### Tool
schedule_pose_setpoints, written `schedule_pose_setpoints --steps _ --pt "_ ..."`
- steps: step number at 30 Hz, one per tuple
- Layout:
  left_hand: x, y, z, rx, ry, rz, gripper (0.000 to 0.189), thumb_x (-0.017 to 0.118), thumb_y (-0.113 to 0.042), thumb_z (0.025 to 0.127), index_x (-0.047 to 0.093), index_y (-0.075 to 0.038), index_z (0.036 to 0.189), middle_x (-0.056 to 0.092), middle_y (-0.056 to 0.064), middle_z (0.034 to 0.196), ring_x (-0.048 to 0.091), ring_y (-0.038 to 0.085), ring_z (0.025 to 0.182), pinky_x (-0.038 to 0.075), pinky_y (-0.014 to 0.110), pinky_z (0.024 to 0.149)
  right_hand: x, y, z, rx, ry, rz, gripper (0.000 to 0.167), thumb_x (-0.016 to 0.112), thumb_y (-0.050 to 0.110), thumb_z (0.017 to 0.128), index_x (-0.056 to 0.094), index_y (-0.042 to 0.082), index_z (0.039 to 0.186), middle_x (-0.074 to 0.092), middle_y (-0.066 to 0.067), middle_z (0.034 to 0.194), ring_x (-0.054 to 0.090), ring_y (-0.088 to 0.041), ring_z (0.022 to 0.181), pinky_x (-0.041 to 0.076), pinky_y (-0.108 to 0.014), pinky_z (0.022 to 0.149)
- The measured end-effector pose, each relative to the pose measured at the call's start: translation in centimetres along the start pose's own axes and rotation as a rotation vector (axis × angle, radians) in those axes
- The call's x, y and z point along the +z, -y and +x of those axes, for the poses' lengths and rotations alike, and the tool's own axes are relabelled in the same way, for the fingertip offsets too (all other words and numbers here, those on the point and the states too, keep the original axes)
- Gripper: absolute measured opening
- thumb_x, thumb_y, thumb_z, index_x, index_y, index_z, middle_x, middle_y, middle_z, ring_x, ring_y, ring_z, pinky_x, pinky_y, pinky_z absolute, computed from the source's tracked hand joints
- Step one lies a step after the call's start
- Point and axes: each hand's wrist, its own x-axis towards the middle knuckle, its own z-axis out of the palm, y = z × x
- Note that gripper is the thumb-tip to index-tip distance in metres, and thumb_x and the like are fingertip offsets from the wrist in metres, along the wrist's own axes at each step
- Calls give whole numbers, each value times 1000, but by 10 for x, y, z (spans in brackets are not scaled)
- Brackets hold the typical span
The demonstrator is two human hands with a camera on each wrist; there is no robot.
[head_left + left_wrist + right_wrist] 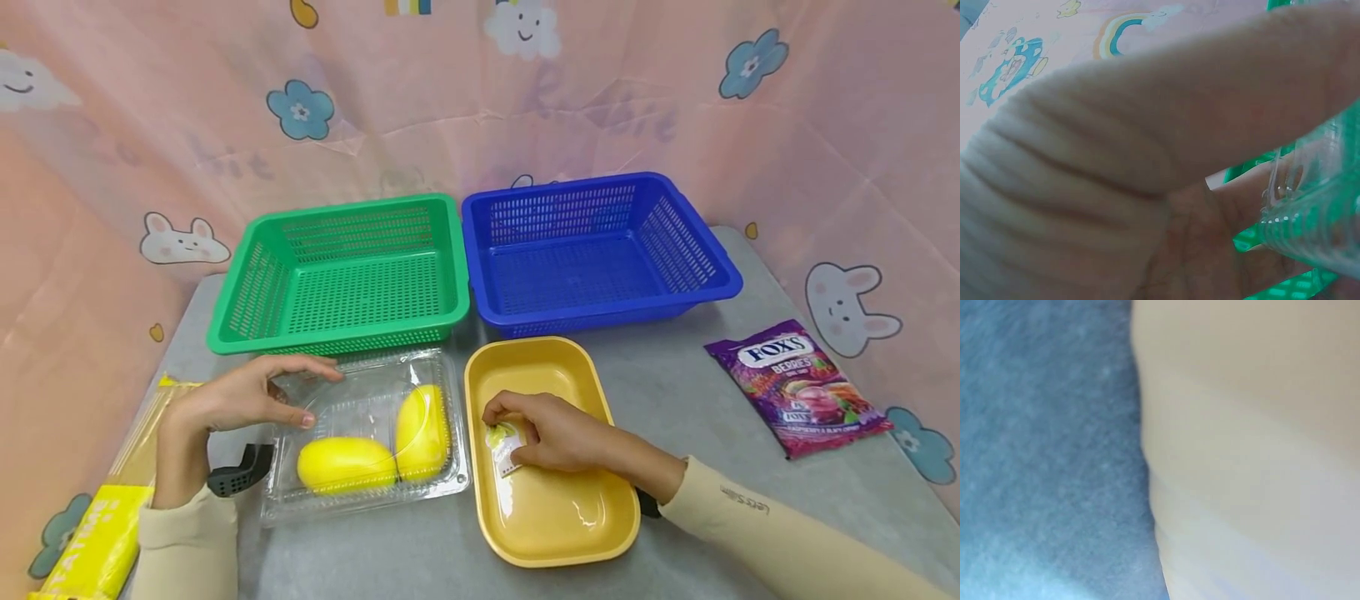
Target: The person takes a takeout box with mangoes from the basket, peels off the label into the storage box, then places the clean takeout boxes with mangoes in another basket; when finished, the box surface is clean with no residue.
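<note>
Head view shows a yellow tray (pixel 577 508) on the grey bench (pixel 375 558). Inside it, near its left wall, is a small white packet (pixel 508 457); the right hand (pixel 558 429) reaches in over the tray's right side, its grip clamped on that packet between thumb and fingers. Just left of the tray sits a clear box (pixel 360 412) with two yellow oval pieces (pixel 347 465) inside. The left hand (pixel 255 392) is at the box's side away from the tray, its grip apart; whether it touches the plastic I cannot tell. Behind the tray stand a green basket (pixel 337 337), to the left, and a blue basket (pixel 607 315). Well right of the tray lies a purple FOX'S bag (pixel 806 392).
</note>
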Motion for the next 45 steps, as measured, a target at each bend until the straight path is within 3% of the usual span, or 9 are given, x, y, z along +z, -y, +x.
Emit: schedule_pose_setpoints --steps 5,10,17,24,29,33,38,41,45 --pt "-1 0 0 -17 1 16 56 83 -23 85 63 -13 137 54 12 150 57 18 129 59 29 85 -11 7 -7 -61 -100 108 41 80 4 85 66 12 122 63 -3 73 51 -3 55 46 -21 53" --pt "-1 1 -3 -25 -4 55 56 81 -26 87 62 -16 139 53 9 151 56 29 129 58 29 87 -27 10 -19 -104 -189 158 37 81 8 86 70 15 122 60 -2 73 51 -8 58 46 -23 54" --pt "-2 4 -14 14 -23 86 53 78 -25 91 61 -23 140 49 12 155 55 -2 128 52 25 100 -50 -4 -33 -130 -370 114 32 76 5 90 71 15 120 55 1 70 51 -11 61 44 -25 55" --pt "-3 11 -21 19 -21 64 51 76 -18 92 61 -23 140 47 17 155 52 -12 125 53 23 98 -86 -24 -50 -88 -664 68 32 71 2 94 71 9 125 70 11 98 56 -11 72 47 -21 61" --pt "-2 18 -19 36 -30 -52 45 75 -12 92 62 -10 136 41 24 157 55 -11 123 59 28 88 -111 -48 -59 -9 -950 -7 31 72 3 93 72 5 123 68 27 107 59 -2 84 46 -13 74" --pt "-3 24 -19 70 -37 -85 42 73 -9 93 63 -5 133 46 8 156 57 -7 122 59 29 87 -124 -70 -61 87 -1155 -116 27 76 5 90 75 4 117 73 13 109 55 0 103 38 -22 92" --pt "-5 29 -18 118 -24 -16 45 70 -8 95 61 -11 139 49 7 153 57 -2 124 56 27 92 -135 -89 -63 173 -1236 -184 29 74 10 91 74 3 119 65 -18 137 47 -29 130 26 -50 109" --pt "-6 33 -17 147 -12 -3 49 69 -6 95 58 -11 142 48 4 153 55 -3 126 55 28 92 -135 -100 -64 204 -1248 -190 34 68 16 94 71 1 124 54 -20 150 37 -38 140 16 -59 114" --pt "-7 38 -14 182 28 -84 51 64 1 96 54 -7 146 46 -11 154 53 -2 128 55 27 90 -130 -113 -64 217 -1262 -169 40 61 22 97 66 1 132 40 -18 161 24 -39 147 12 -62 119"
